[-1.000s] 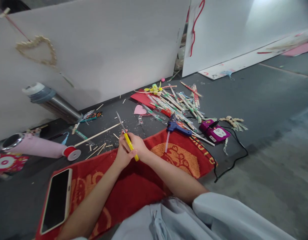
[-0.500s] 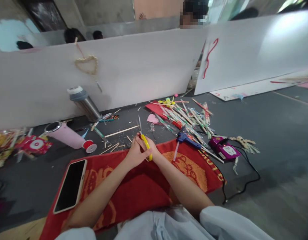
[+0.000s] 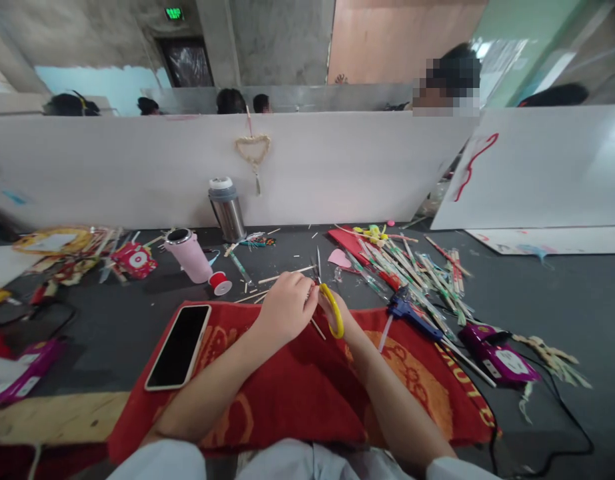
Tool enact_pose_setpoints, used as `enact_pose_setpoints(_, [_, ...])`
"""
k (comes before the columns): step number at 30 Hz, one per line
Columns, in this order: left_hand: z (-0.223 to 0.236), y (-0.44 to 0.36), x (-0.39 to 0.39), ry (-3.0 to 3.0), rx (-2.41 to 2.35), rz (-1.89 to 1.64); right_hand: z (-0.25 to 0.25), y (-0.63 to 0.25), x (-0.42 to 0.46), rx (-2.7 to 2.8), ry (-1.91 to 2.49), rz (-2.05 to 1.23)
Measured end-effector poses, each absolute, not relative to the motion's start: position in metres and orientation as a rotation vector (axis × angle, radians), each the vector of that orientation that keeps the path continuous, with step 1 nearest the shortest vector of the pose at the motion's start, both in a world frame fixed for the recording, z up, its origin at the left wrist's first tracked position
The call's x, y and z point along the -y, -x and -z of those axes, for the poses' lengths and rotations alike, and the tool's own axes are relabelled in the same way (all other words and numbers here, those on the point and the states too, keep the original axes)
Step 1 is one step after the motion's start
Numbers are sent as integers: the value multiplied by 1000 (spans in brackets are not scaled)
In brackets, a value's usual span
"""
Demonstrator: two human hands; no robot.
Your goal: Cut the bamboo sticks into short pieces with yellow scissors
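My right hand (image 3: 343,316) is closed on scissors (image 3: 334,313) with yellow handles, their blades pointing away from me. My left hand (image 3: 283,305) is curled up against it, fingers pinched together. From beneath its fingers pokes a thin wooden stick (image 3: 318,329); the rest of it is hidden between the hands. Both hands are over the far edge of a red towel (image 3: 297,387). Cut stick pieces (image 3: 257,293) lie just beyond, and a pink paper heart (image 3: 340,259) is near the blade tips.
A phone (image 3: 178,347) lies on the towel's left. A blue glue gun (image 3: 414,315) rests at its right, by wrapped sticks (image 3: 402,267) and a purple box (image 3: 500,353) with a cable. A pink cup (image 3: 190,259), ribbon spool (image 3: 220,283) and steel flask (image 3: 228,212) stand before a white partition (image 3: 337,167).
My view has tilted up and turned left. The left hand has rolled so its back faces up, and the scissors' yellow loop has turned to show more openly.
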State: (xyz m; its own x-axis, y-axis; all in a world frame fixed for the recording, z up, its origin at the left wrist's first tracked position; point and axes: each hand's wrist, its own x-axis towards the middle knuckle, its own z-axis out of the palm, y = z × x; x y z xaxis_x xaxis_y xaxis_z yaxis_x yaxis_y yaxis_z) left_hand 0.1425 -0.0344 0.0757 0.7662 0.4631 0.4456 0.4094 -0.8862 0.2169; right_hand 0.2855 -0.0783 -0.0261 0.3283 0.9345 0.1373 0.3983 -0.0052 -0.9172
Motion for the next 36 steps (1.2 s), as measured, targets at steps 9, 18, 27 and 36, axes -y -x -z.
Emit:
enact_pose_setpoints(9, [-76, -139, 16, -3044, -942, -981, 12, -275, 86, 1146, 1725, -763])
enact_pose_setpoints(18, [-67, -144, 13, -3045, -1062, -613, 1, -278, 90, 1133, 1903, -655])
enact_pose_setpoints(27, [-59, -147, 2, -3083, -970, -678, -5, -274, 91, 1222, 2019, -587])
enact_pose_setpoints(36, [-52, -146, -7, -3053, -710, -964, -2, -277, 93, 1237, 1948, -533])
